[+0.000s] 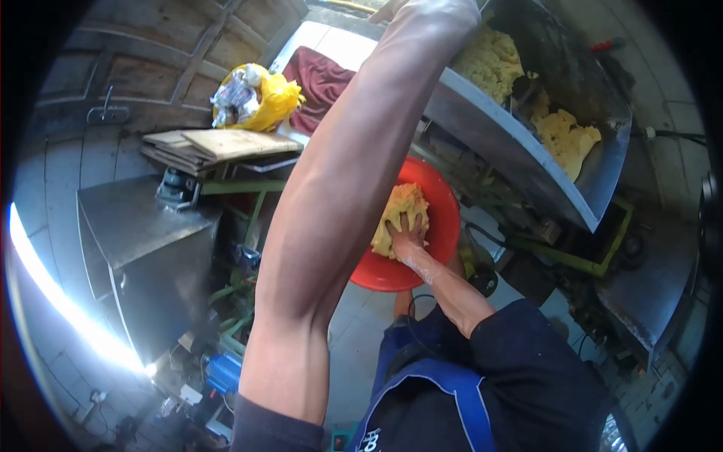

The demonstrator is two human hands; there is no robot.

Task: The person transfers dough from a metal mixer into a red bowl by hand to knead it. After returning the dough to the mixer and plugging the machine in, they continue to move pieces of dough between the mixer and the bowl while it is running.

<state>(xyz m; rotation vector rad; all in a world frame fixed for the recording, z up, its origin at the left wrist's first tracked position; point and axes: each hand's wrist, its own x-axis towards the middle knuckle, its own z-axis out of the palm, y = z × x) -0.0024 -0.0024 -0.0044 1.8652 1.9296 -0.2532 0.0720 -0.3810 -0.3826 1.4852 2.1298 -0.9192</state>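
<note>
My right hand (407,239) lies with fingers spread on a lump of yellow dough (409,197) in a red basin (447,215). White smears show on its wrist. My left arm stretches up across the middle of the view and covers the basin's left side. At the top edge, my left hand (440,10) is cut off by the frame, near the rim of a metal trough (520,135); its fingers are mostly hidden. Inside the trough are a crumbly dough mass (489,64) and a smoother dough piece (566,142).
On the left are stacked boards (233,143), a yellow plastic bag (280,98), a dark red cloth (316,84) and a metal cabinet (151,218). A green metal frame (602,264) stands below the trough. A black cable crosses near the basin.
</note>
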